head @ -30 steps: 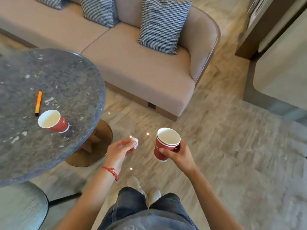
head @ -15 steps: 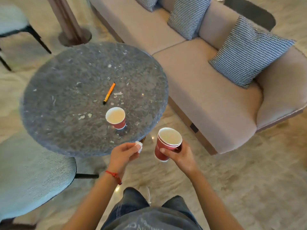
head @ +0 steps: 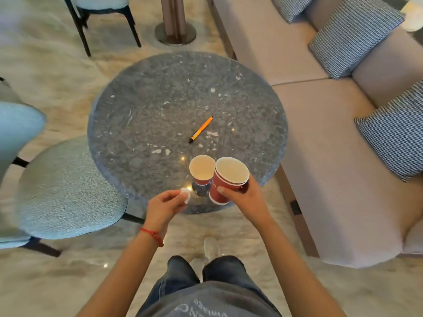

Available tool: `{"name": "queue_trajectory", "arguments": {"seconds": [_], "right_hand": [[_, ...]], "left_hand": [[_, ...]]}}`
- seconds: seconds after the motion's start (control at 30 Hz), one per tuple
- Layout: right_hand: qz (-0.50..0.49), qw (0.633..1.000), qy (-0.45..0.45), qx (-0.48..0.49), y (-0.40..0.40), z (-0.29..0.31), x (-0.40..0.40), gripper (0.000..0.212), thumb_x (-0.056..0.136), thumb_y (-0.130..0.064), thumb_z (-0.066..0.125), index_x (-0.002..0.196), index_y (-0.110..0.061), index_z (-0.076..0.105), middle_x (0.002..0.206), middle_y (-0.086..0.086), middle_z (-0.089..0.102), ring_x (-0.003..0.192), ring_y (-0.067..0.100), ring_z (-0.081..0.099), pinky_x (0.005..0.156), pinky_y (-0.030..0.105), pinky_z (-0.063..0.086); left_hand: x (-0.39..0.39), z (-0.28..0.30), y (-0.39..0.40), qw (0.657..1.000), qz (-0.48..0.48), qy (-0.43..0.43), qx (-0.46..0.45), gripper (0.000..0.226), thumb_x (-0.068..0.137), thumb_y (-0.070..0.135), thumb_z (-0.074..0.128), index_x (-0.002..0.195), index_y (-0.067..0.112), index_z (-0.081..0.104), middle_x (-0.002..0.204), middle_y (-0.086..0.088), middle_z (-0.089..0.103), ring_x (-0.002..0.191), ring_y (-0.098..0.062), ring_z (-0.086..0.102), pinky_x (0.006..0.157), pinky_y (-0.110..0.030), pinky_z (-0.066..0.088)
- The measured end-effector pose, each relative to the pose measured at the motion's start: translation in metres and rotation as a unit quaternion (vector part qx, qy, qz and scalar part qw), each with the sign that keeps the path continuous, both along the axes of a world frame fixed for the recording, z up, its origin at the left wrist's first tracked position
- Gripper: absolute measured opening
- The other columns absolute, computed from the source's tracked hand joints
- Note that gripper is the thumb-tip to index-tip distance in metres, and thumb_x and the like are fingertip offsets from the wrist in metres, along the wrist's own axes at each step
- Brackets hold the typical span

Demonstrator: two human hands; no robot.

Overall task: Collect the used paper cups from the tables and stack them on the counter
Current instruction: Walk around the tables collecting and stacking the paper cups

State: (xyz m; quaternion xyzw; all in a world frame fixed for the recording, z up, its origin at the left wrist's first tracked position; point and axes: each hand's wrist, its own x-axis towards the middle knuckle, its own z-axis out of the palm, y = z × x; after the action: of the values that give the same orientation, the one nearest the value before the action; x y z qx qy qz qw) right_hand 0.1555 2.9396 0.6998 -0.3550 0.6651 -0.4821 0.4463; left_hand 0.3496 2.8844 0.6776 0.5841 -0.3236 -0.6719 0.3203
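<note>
Paper cup [head: 201, 171], red outside and pale inside, is standing upright on the round grey stone bench [head: 160, 115], close to the near rim. I am noting open bench surface to its left and beyond it; only an orange pen [head: 201, 129] is lying further in, well apart from the cup. The bench edge is curving just beneath both of my hands.

My right hand [head: 243, 195] is gripping a stack of red cups [head: 225, 181], at least two judging by the doubled rims, with the thumb across the front wall and the fingers [head: 245, 186] wrapped behind. The stack is hanging upright over the near rim, just beside the standing cup on its right; their rims are overlapping from my viewpoint, and I cannot tell whether they are touching.

My left hand [head: 166, 202] is pinching a small white wad of paper [head: 185, 195] between thumb and fingertips, hovering over the near edge, near the lone cup's lower left but apart from it.

Clearances: a blue upholstered chair [head: 66, 191] is sitting close on the left, a beige sofa [head: 332, 138] with checked cushions [head: 352, 35] is running along the right, nearly against the bench. Marble floor [head: 57, 282] is lying open around my feet.
</note>
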Motion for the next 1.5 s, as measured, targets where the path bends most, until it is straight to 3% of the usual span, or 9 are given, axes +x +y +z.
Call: {"name": "queue_trajectory", "arguments": {"seconds": [0.17,0.37,0.6,0.77,0.9,1.0,1.17,1.4,1.5], "right_hand": [[0.04,0.999,0.015,-0.007,-0.039,-0.003,-0.007,0.057,0.066,-0.015,0.083,0.103,-0.043,0.051,0.105,-0.022,0.06,0.092,-0.013,0.059,0.072,0.008,0.049],[0.084,0.996,0.027,-0.016,-0.076,-0.007,-0.002,0.065,0.064,-0.026,0.085,0.114,-0.042,0.045,0.107,-0.025,0.057,0.102,-0.004,0.055,0.079,0.016,0.047],[0.123,0.99,0.062,-0.02,-0.082,-0.025,0.006,0.06,0.062,-0.034,0.085,0.101,-0.054,0.044,0.107,-0.028,0.05,0.096,-0.025,0.047,0.07,-0.005,0.037],[0.154,0.986,0.063,0.01,-0.08,-0.049,0.003,0.077,0.06,-0.031,0.088,0.116,-0.052,0.039,0.12,-0.024,0.047,0.106,-0.014,0.046,0.078,0.001,0.041],[0.18,0.982,0.035,0.034,-0.076,-0.067,0.005,0.098,0.058,-0.026,0.089,0.137,-0.031,0.031,0.122,-0.03,0.042,0.107,-0.019,0.044,0.079,0.0,0.04],[0.171,0.984,0.027,0.043,-0.074,-0.076,0.008,0.087,0.06,-0.018,0.088,0.128,-0.035,0.036,0.118,-0.029,0.046,0.103,-0.02,0.047,0.076,-0.002,0.04],[0.14,0.988,0.045,0.048,-0.078,-0.075,0.013,0.071,0.066,-0.023,0.085,0.119,-0.038,0.041,0.11,-0.026,0.05,0.1,-0.002,0.051,0.075,0.01,0.044],[0.12,0.991,-0.027,0.047,-0.069,-0.064,0.017,0.064,0.072,-0.02,0.08,0.122,-0.035,0.043,0.113,-0.021,0.057,0.102,-0.006,0.056,0.075,0.009,0.049],[0.103,0.992,-0.053,0.045,-0.054,-0.058,0.017,0.056,0.072,-0.02,0.079,0.114,-0.04,0.048,0.112,-0.021,0.059,0.1,-0.008,0.058,0.076,0.012,0.05]], "left_hand": [[-0.002,-0.003,-0.009,0.998,0.061,0.003,0.009,0.011,0.08,0.002,0.066,0.09,0.001,0.068,0.083,-0.008,0.069,0.077,-0.015,0.065,0.058,-0.014,0.053],[0.001,-0.004,-0.015,0.994,0.105,-0.013,0.002,0.006,0.08,0.003,0.066,0.083,0.006,0.069,0.084,-0.008,0.069,0.077,-0.015,0.064,0.063,-0.016,0.055],[0.013,-0.008,-0.014,0.988,0.153,-0.02,0.012,0.007,0.08,0.004,0.067,0.087,0.002,0.069,0.083,-0.009,0.069,0.078,-0.016,0.064,0.063,-0.017,0.056],[0.018,-0.006,-0.012,0.984,0.175,-0.01,0.02,0.005,0.08,0.002,0.067,0.083,0.003,0.069,0.087,-0.009,0.069,0.079,-0.015,0.065,0.06,-0.015,0.054],[0.018,-0.004,-0.01,0.983,0.18,-0.004,0.026,0.008,0.08,0.0,0.065,0.077,0.006,0.069,0.081,-0.003,0.071,0.074,-0.01,0.067,0.059,-0.015,0.053],[0.019,-0.004,-0.008,0.983,0.179,-0.007,0.03,0.006,0.08,0.0,0.065,0.08,0.005,0.069,0.083,-0.006,0.07,0.073,-0.011,0.066,0.06,-0.016,0.054],[0.021,-0.004,-0.006,0.984,0.175,-0.006,0.032,0.005,0.081,0.001,0.065,0.081,0.004,0.068,0.085,-0.008,0.069,0.077,-0.014,0.065,0.061,-0.016,0.054],[0.028,-0.002,-0.004,0.985,0.168,-0.008,0.025,0.007,0.079,0.002,0.067,0.075,0.008,0.069,0.078,-0.005,0.07,0.073,-0.013,0.066,0.061,-0.016,0.055],[0.029,-0.003,-0.003,0.989,0.143,-0.013,0.019,0.006,0.078,0.004,0.069,0.076,0.009,0.07,0.08,-0.005,0.07,0.074,-0.013,0.066,0.06,-0.015,0.054]]}}
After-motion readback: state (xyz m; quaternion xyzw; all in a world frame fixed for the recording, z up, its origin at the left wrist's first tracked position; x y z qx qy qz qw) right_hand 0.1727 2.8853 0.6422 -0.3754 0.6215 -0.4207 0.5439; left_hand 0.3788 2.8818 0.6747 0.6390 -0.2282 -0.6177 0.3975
